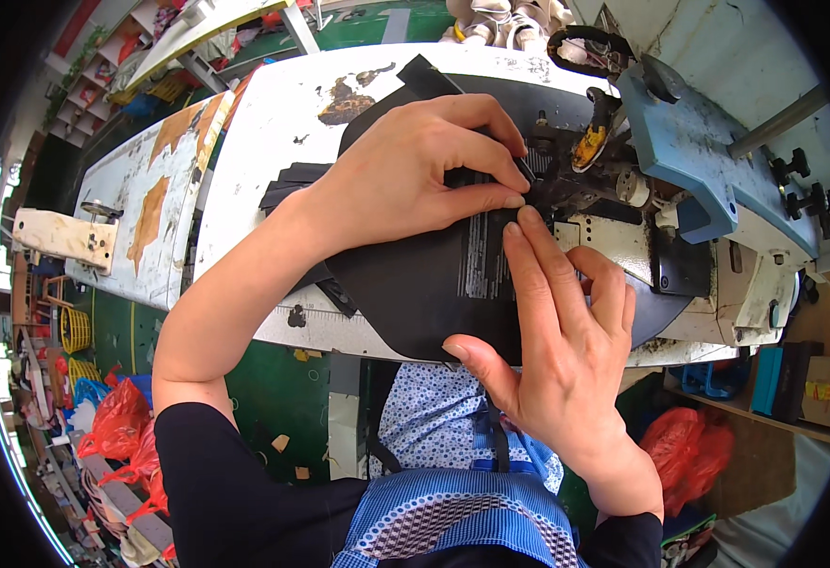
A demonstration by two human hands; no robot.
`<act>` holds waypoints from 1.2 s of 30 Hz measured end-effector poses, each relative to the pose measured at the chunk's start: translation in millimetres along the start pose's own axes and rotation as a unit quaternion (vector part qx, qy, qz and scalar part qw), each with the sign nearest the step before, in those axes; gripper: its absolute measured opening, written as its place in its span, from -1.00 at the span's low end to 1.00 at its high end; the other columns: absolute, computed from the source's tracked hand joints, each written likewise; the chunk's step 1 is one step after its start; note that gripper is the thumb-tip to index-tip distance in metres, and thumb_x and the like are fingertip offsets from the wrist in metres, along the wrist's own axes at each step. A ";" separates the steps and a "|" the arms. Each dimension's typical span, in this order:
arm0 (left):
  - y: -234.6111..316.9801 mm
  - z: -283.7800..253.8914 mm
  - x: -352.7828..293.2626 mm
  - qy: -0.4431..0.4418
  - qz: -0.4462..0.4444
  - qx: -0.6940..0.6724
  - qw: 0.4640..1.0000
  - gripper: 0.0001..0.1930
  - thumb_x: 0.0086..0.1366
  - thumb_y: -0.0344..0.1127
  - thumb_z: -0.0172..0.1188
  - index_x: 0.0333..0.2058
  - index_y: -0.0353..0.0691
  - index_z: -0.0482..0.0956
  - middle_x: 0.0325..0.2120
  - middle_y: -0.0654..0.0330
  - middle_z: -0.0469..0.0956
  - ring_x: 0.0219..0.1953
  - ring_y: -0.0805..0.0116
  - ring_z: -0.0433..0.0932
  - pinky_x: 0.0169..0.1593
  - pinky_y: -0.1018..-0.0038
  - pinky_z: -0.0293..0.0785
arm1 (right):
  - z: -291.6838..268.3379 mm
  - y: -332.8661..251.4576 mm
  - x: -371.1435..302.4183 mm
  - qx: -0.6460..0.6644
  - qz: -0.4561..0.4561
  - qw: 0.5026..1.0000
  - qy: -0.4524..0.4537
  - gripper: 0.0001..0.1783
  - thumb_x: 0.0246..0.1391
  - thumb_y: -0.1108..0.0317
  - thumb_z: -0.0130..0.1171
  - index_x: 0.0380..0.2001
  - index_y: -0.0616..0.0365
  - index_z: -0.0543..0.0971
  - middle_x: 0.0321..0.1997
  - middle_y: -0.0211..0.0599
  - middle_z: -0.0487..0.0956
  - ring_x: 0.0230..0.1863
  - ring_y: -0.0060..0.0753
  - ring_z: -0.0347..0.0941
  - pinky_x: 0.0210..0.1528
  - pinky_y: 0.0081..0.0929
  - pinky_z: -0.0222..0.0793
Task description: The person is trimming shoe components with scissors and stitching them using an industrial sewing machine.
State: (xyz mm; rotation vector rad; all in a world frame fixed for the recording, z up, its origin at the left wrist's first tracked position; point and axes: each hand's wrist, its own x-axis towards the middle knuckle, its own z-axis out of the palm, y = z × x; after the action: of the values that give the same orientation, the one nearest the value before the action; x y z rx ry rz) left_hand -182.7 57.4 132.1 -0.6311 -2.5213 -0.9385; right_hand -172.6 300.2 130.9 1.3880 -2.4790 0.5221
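Observation:
A smooth black sheet of leather-like material [405,293] lies on the white machine table, its rounded near edge toward me. My left hand [424,166] reaches over it from the left, thumb and fingers pinched together close to the machine's working head [576,175]. What sits between those fingertips is mostly hidden; it looks dark and thin. My right hand [566,331] rests on the sheet with fingers stretched out and thumb apart, its fingertips just below the left thumb. Grey streaks [481,251] mark the black surface between the hands. A black strip [429,76] pokes out beyond my left hand.
The light blue machine arm [694,142] rises at the right. Several black strips [292,180] are piled left of the sheet on the white table [244,189]. Another worn table [150,199] stands further left. Red plastic bags [685,445] hang at the lower right.

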 end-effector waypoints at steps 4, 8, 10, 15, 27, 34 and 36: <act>6.3 2.2 -0.1 0.009 -0.018 0.016 1.000 -0.81 0.17 -0.44 0.50 -0.22 -0.16 0.82 -0.18 0.16 0.58 -0.11 0.22 0.66 -0.05 0.39 0.61 | -1.6 1.8 -0.5 0.012 0.002 1.000 0.005 -0.06 0.14 -0.29 0.27 0.25 0.39 0.53 0.38 -0.08 0.51 0.05 0.01 0.39 0.17 -0.10 0.30; 15.8 6.2 -3.6 0.027 -0.032 0.046 0.998 -0.84 0.16 -0.45 0.50 -0.25 -0.18 0.80 -0.20 0.18 0.57 -0.12 0.24 0.65 -0.06 0.40 0.60 | -1.6 2.4 -0.8 0.023 0.005 1.000 0.015 -0.08 0.14 -0.27 0.28 0.23 0.40 0.54 0.37 -0.07 0.52 0.05 0.02 0.39 0.18 -0.10 0.31; 19.5 8.7 -4.6 0.041 -0.040 0.078 0.995 -0.85 0.15 -0.46 0.50 -0.27 -0.19 0.79 -0.21 0.21 0.56 -0.12 0.26 0.63 -0.05 0.40 0.59 | -2.2 3.3 -1.3 0.021 0.007 1.000 0.013 -0.09 0.14 -0.27 0.28 0.23 0.39 0.54 0.37 -0.08 0.52 0.05 0.02 0.39 0.18 -0.10 0.31; 25.6 10.5 -6.9 0.048 -0.069 0.087 0.993 -0.86 0.15 -0.45 0.50 -0.28 -0.18 0.77 -0.23 0.23 0.55 -0.12 0.29 0.61 -0.07 0.41 0.57 | -1.2 3.1 -3.1 0.017 0.005 1.000 0.016 -0.10 0.15 -0.28 0.27 0.23 0.36 0.55 0.37 -0.10 0.52 0.08 0.00 0.40 0.19 -0.10 0.29; 18.5 12.7 -4.6 0.069 -0.059 0.100 0.991 -0.86 0.14 -0.40 0.52 -0.32 -0.16 0.76 -0.25 0.24 0.58 -0.14 0.25 0.62 -0.08 0.38 0.56 | 4.2 5.2 -3.0 -0.011 0.003 1.000 0.024 -0.13 0.19 -0.29 0.22 0.24 0.31 0.57 0.35 -0.16 0.55 0.08 -0.03 0.42 0.19 -0.13 0.29; 3.2 2.6 -0.8 0.092 -0.030 0.160 0.982 -0.88 0.17 -0.32 0.53 -0.32 -0.12 0.79 -0.25 0.24 0.66 -0.13 0.21 0.67 -0.06 0.37 0.59 | 6.3 6.9 -1.7 -0.041 -0.012 0.998 0.050 -0.21 0.24 -0.27 0.17 0.19 0.25 0.61 0.31 -0.25 0.60 0.01 -0.08 0.45 0.16 -0.17 0.32; 1.3 -2.0 -4.9 0.103 -0.031 0.189 0.976 -0.89 0.18 -0.30 0.52 -0.32 -0.11 0.79 -0.27 0.26 0.68 -0.16 0.23 0.68 -0.11 0.37 0.59 | 6.6 6.5 -1.8 -0.042 -0.020 0.997 0.060 -0.23 0.24 -0.26 0.17 0.19 0.24 0.62 0.29 -0.26 0.61 0.00 -0.09 0.46 0.15 -0.18 0.32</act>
State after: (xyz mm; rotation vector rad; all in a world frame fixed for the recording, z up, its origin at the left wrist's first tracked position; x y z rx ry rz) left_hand -177.5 55.6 131.8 -0.3210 -2.4458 -0.4906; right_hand -177.6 301.9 123.0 1.3305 -2.3466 0.4714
